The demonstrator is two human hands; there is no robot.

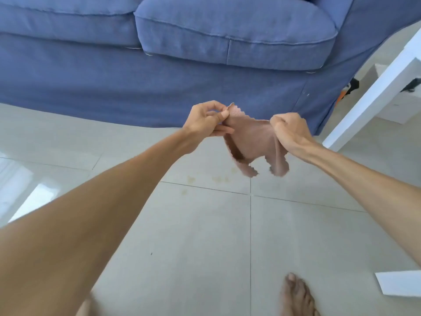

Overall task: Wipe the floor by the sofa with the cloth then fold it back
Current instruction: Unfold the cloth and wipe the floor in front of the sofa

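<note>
Cloth, stretched three to nine o'clock above the floor, pinched by left hand; right hand fisted around it, ends drooping toward six.

A blue fabric sofa with 2 piped seat cushions fills the upper part of the frame. Below it lies a pale grey glossy tiled floor, with bright window glare at the left edge and faint yellowish stains near the centre. A white table leg slants at upper right.
</note>
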